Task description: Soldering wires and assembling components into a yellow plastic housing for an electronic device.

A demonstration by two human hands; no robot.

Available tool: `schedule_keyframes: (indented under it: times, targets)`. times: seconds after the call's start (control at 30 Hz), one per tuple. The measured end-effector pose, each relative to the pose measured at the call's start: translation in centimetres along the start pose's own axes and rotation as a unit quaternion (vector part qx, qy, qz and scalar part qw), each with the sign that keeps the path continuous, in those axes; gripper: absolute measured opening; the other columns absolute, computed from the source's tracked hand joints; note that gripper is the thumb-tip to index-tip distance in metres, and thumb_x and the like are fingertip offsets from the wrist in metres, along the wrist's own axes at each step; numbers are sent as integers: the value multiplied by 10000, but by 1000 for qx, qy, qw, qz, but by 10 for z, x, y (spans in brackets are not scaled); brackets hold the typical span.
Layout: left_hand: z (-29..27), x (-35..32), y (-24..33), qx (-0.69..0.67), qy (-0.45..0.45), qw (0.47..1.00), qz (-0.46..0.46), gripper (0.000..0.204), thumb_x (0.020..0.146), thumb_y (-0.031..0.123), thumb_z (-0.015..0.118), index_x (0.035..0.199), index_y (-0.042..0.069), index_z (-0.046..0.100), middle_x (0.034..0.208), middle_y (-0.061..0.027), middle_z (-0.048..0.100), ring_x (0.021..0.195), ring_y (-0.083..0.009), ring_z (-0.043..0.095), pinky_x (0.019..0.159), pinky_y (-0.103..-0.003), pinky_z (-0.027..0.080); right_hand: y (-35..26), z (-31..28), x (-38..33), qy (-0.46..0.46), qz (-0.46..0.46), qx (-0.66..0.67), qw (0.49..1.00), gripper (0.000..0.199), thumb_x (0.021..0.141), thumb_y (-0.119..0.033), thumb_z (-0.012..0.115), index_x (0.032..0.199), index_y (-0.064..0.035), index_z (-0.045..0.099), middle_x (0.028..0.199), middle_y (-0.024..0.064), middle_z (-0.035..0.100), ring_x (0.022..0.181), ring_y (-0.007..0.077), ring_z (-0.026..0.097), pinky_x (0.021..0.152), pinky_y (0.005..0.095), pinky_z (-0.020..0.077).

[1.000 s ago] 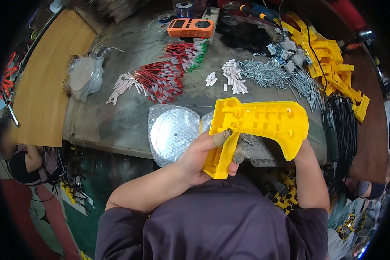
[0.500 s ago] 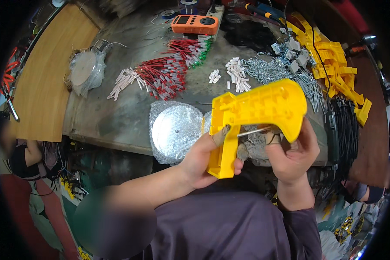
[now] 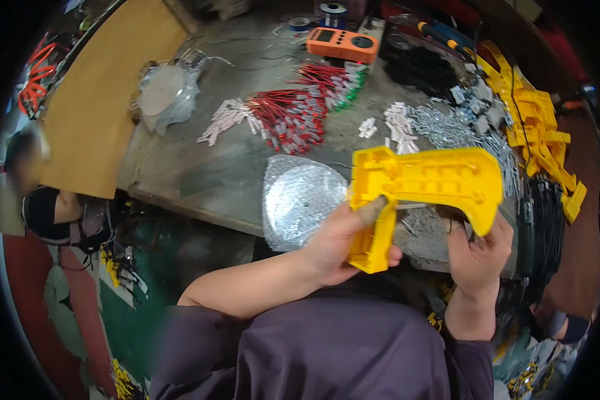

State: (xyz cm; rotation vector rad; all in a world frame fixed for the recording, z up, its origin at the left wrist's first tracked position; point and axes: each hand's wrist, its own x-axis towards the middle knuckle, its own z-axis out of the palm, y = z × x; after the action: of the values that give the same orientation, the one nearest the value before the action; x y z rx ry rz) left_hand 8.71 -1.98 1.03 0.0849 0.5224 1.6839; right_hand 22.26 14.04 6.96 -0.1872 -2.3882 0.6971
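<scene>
My left hand is wrapped round the lower left part of a yellow plastic housing, shaped like a pistol grip with ribs inside. Its thumb lies on the housing near the inner corner. My right hand is closed under the right end, its fingers partly hidden behind the plastic. A thin metal rod runs from those fingers toward the housing's inner corner; its far end is hard to see. Just left of the housing, a silvery disc in bubble wrap lies at the bench edge.
Red-wired parts, white pieces and screws lie in heaps on the bench. Behind them is an orange multimeter. Yellow housings and black cables line the right side. Another person's arm shows at left.
The view has shifted, so the bench things and both hands appear farther right. The housing has tilted slightly, and less of the metal rod shows under it. Both hands keep their hold.
</scene>
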Motion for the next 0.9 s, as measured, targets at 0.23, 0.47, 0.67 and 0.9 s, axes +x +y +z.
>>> schedule_keyframes:
  times: [0.23, 0.47, 0.67, 0.9]
  targets:
    - [4, 4, -2, 27, 20, 999, 6, 489, 952, 456, 545, 1263, 86, 470, 909, -110, 621, 685, -207, 646, 612, -347, 549, -14, 9, -1, 98, 120, 310, 938, 226, 799, 101, 632, 1025, 109, 616, 945, 156, 698, 838, 197, 683, 757, 289, 527]
    - [4, 4, 3, 45, 21, 998, 26, 491, 958, 469, 529, 1263, 87, 481, 890, -110, 621, 681, -196, 634, 609, -331, 535, -2, 14, 1, 63, 6, 52, 997, 267, 751, 123, 626, 1017, 96, 631, 941, 147, 688, 847, 203, 692, 760, 287, 519]
    - [9, 10, 1, 56, 12, 998, 16, 476, 941, 446, 575, 1261, 106, 481, 893, -100, 626, 697, -205, 663, 617, -342, 561, -10, 32, -2, 206, 55, 239, 947, 313, 710, 124, 634, 1015, 55, 648, 1017, 143, 683, 894, 252, 695, 789, 311, 525]
    - [12, -2, 1, 24, -23, 999, -28, 418, 922, 354, 642, 1202, 78, 503, 891, -62, 609, 659, -203, 654, 596, -337, 569, -10, 24, 0, -9, -133, -68, 989, 318, 803, -125, 651, 1120, -103, 671, 1093, 99, 677, 972, 283, 669, 830, 342, 514]
